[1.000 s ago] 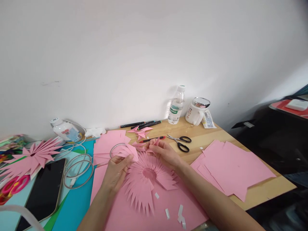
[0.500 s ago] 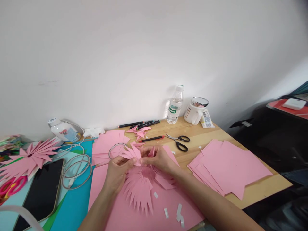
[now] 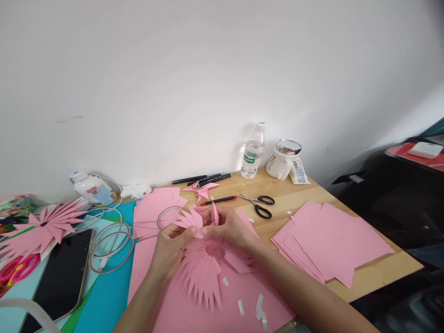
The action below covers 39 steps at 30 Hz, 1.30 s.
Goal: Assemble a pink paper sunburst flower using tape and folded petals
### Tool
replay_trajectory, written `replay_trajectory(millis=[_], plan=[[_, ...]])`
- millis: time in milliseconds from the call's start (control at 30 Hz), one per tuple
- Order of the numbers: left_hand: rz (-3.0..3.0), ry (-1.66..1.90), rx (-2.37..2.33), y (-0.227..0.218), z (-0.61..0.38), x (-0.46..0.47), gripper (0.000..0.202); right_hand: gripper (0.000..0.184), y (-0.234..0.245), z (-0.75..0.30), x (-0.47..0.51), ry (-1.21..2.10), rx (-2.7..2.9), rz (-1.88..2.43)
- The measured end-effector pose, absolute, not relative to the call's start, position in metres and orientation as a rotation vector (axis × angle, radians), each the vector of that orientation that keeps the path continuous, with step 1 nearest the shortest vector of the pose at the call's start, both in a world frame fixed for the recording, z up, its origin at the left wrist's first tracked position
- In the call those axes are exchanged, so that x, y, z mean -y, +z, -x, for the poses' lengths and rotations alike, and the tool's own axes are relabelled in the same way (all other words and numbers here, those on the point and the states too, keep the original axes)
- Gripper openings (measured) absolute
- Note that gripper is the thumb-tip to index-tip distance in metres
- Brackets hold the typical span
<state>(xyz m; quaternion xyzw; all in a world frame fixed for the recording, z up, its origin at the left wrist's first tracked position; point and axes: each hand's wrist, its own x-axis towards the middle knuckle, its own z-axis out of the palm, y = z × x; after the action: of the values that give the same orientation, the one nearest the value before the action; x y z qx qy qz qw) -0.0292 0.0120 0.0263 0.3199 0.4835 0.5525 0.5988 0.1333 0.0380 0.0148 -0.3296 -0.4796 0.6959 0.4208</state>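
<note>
A pink paper flower [image 3: 204,280] with a ring of pointed, folded petals is in front of me, above a large pink sheet [image 3: 187,319]. My left hand [image 3: 170,243] pinches the petals on its far left side between thumb and fingers. Close beside it, my right hand [image 3: 227,226] is closed on the same far edge, its thumb near the left thumb. One petal [image 3: 215,215] sticks up by the right fingers. The fingertips behind the paper are partly hidden. White strips [image 3: 240,307] lie on the sheet to the right of the flower.
Black-handled scissors [image 3: 262,206], a red-and-black pen [image 3: 219,200] and markers [image 3: 208,179] lie behind my hands. A water bottle [image 3: 253,155] and a white mug [image 3: 281,162] stand by the wall. Pink sheets [image 3: 329,240] are at right; a phone [image 3: 62,270] and coiled cable [image 3: 110,249] at left.
The petal by my right fingers stands a little more upright and has shifted slightly left. Both hands keep their grip in nearly the same place.
</note>
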Motion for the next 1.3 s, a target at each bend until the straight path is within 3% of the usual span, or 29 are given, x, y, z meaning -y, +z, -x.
replay_trajectory(millis=[300, 767, 1300], plan=[[-0.683, 1.335, -1.02, 0.0285, 0.0336, -0.0151, 0.022, 0.029, 0.0219, -0.1418, -0.0487, 1.928, 0.936, 0.575], [-0.715, 1.297, -1.108, 0.0218, 0.0309, -0.0124, 0.023, 0.037, 0.0234, -0.139, -0.0399, 1.635, 1.265, 0.826], [-0.764, 1.398, -1.137, 0.0223, 0.0315, -0.0136, 0.022, 0.034, 0.0187, -0.1409, -0.0422, 1.658, 1.225, 0.726]])
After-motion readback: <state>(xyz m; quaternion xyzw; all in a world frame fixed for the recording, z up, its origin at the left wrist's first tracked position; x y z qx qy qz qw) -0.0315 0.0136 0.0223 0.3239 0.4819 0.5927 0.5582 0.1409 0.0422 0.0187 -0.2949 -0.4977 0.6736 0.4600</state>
